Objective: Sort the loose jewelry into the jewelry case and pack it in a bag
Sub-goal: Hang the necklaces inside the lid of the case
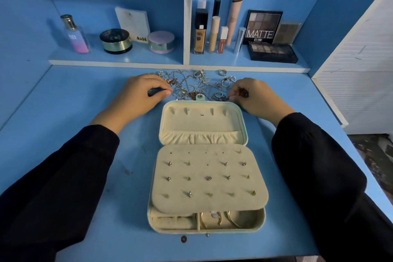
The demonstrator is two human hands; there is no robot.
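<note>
A cream jewelry case [242, 125] lies open in the middle of the blue desk, its lid folded away from me. Its earring panel [209, 178] carries several studs, and gold bangles [212, 218] lie in the tray below it. A tangle of loose jewelry [195, 83], chains and rings, is spread behind the case. My left hand [140, 93] rests at the pile's left edge with fingers curled to the thumb; what they pinch is hidden. My right hand [255, 97] is at the pile's right edge, fingertips pinched on a chain [223, 98].
A shelf behind the pile holds a perfume bottle [74, 35], powder jars [116, 41], makeup tubes [214, 34] and eyeshadow palettes [272, 52]. A small dark bit [183, 239] lies on the desk [85, 95] in front of the case. A white panel [361, 66] bounds the right side.
</note>
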